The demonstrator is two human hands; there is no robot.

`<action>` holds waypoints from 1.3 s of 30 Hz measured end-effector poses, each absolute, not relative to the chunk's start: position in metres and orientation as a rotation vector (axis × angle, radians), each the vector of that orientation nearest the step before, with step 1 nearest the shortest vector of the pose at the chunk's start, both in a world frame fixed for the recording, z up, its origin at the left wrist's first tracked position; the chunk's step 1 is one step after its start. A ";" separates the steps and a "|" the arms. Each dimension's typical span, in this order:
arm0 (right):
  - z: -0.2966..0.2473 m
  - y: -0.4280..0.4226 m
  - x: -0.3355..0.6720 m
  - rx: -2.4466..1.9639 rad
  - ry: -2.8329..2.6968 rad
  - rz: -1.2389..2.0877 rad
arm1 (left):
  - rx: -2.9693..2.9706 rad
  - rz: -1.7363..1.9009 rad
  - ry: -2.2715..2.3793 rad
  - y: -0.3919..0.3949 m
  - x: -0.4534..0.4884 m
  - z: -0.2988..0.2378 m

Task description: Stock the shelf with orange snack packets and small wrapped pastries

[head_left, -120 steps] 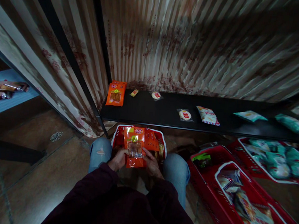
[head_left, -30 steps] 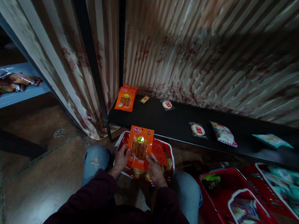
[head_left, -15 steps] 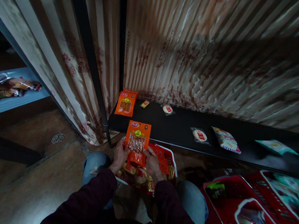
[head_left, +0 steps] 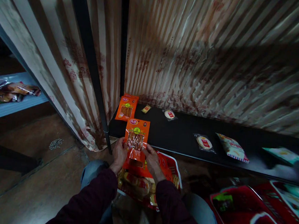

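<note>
Watching remotely, I have the left hand (head_left: pixel 119 154) and right hand (head_left: pixel 153 159) clamped on the orange snack packet (head_left: pixel 136 134) by the front edge of the black shelf (head_left: pixel 181 135); light, even pressure should prevent crushing.

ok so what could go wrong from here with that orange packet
The orange packet held in both hands might bump the matching packets at the corner of the black shelf. If the grip slips, it could fall into the basket below. A wide sweep to the right might also knock the round wrapped snack near the shelf's front edge.
</note>
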State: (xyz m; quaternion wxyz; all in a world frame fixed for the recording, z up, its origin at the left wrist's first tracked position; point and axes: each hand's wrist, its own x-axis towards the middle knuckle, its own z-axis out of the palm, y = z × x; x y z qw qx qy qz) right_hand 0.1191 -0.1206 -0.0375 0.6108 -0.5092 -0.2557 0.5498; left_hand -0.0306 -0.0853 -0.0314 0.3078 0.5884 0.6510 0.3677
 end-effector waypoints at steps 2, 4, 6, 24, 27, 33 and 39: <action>-0.033 -0.114 0.117 -1.157 -0.615 1.266 | 1.569 1.011 1.718 -0.077 -0.031 -0.031; -0.029 -0.106 0.115 -1.165 -0.625 1.255 | 1.573 1.040 1.729 -0.069 -0.031 -0.030; -0.026 -0.098 0.113 -1.174 -0.629 1.256 | 1.561 1.064 1.755 -0.062 -0.031 -0.029; -0.044 -0.027 0.107 -1.283 -0.628 1.091 | 1.471 1.193 1.839 -0.013 -0.035 -0.020; -0.047 -0.014 0.107 -1.282 -0.638 1.070 | 1.463 1.141 1.898 -0.006 -0.037 -0.015; -0.057 0.009 0.106 -1.265 -0.635 1.053 | 1.448 1.176 1.902 0.009 -0.040 -0.014; -0.063 0.027 0.103 -1.266 -0.596 1.040 | 1.461 1.192 1.856 0.023 -0.045 -0.014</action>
